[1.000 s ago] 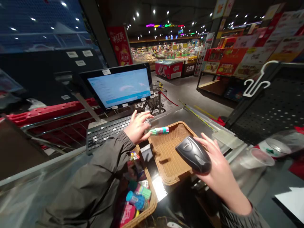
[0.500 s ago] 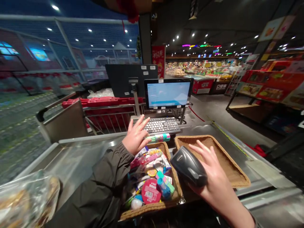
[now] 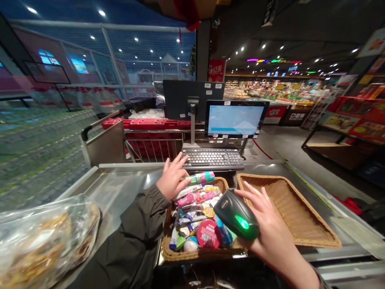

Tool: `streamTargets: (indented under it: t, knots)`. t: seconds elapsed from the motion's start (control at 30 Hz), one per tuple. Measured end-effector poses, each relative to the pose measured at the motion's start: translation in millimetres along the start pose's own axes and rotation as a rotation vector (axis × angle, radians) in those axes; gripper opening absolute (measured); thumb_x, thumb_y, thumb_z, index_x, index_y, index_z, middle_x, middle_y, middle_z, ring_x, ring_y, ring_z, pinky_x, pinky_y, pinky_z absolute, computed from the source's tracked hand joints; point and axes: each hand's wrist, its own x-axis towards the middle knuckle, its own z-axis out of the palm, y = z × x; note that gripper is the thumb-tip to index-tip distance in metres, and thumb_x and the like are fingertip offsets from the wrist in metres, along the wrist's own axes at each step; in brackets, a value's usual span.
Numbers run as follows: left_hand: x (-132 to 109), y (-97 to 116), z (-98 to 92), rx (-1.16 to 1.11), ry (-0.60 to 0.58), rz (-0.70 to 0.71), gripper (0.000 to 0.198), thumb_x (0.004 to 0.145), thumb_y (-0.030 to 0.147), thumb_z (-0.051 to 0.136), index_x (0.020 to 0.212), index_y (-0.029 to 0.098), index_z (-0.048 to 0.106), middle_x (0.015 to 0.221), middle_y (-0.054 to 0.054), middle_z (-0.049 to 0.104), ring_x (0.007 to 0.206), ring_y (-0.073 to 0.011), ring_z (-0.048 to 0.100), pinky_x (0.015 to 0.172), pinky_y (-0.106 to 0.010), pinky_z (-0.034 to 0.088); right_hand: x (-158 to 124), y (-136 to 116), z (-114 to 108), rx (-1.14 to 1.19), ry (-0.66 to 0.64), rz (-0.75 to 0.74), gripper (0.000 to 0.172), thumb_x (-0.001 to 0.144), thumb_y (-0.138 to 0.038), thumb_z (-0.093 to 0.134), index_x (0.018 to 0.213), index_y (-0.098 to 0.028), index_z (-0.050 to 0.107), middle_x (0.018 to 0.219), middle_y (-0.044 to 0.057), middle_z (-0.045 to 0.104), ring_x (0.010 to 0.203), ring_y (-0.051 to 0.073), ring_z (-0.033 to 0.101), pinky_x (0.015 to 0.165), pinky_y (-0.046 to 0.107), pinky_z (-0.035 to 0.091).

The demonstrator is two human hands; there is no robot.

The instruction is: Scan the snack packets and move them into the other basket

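Tube (image 3: 201,177), striped green and pink, sits pinched in the left hand (image 3: 172,179) above the far rim of the full basket (image 3: 198,254). The right hand (image 3: 272,235) clasps the scanner (image 3: 236,208), its light green. Scanning seems in hand; next, the barcode must face it.

We see a black scanner (image 3: 237,214) with a glowing green light, and a tube (image 3: 201,177) banded green, pink and white. The basket (image 3: 288,208) is tan woven wicker. Our sleeve (image 3: 129,245) is dark olive. The keyboard (image 3: 213,158) is black with grey keys, the screen (image 3: 236,119) pale blue, the cart (image 3: 147,123) red.
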Motion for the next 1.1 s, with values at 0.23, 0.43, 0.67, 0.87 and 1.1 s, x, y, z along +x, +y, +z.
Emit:
streamTargets:
  t: [0.23,0.43,0.67,0.87,1.1]
  knots:
    - [-20.1,-10.1,17.1,-0.056,-0.036,-0.084,0.025,0.09,0.035,0.05,0.079,0.017,0.065,0.153,-0.014,0.041,0.149,-0.0347,0.02,0.113,-0.07,0.011,-7.0,-1.0,0.4,0.059,0.033,0.029,0.051,0.077,-0.027,0.062,0.127,-0.021,0.056,0.14,0.015,0.051,0.141,0.039,0.034,0.113,0.07,0.021]
    - [-90.2,-10.5,53.6,-0.12,-0.004,-0.39,0.03,0.091,0.035,0.047,0.072,0.018,0.063,0.15,-0.013,0.046,0.147,-0.0357,0.023,0.109,-0.072,0.021,-41.8,8.5,12.1,0.071,0.035,0.119,0.048,0.081,-0.03,0.062,0.128,-0.022,0.053,0.139,0.015,0.051,0.14,0.038,0.036,0.113,0.07,0.021]
    - [-150.9,22.9,104.9,-0.081,-0.091,-0.432,0.019,0.089,0.023,0.05,0.081,0.018,0.066,0.156,-0.015,0.036,0.148,-0.0362,0.021,0.11,-0.069,0.022,-61.7,11.4,39.5,0.162,-0.051,0.184,0.046,0.079,-0.027,0.064,0.124,-0.025,0.056,0.137,0.013,0.052,0.137,0.039,0.039,0.109,0.074,0.024]
    - [-151.4,46.1,88.9,-0.05,0.048,-0.444,0.025,0.087,0.026,0.056,0.11,0.018,0.064,0.156,-0.02,0.033,0.146,-0.0386,0.024,0.11,-0.069,0.024,-38.4,-5.1,52.4,0.353,0.046,0.247,0.06,0.085,-0.032,0.064,0.14,-0.021,0.043,0.142,0.016,0.05,0.133,0.033,0.047,0.112,0.057,0.036]
    - [-135.3,95.0,74.3,-0.815,-0.017,-0.318,0.055,0.075,0.03,0.07,0.128,0.022,0.059,0.142,-0.012,0.052,0.134,-0.0359,0.045,0.115,-0.052,0.033,-6.5,-47.8,52.8,0.702,0.035,0.298,0.049,0.089,-0.033,0.06,0.136,-0.021,0.049,0.129,0.012,0.061,0.114,0.026,0.062,0.106,0.044,0.046]
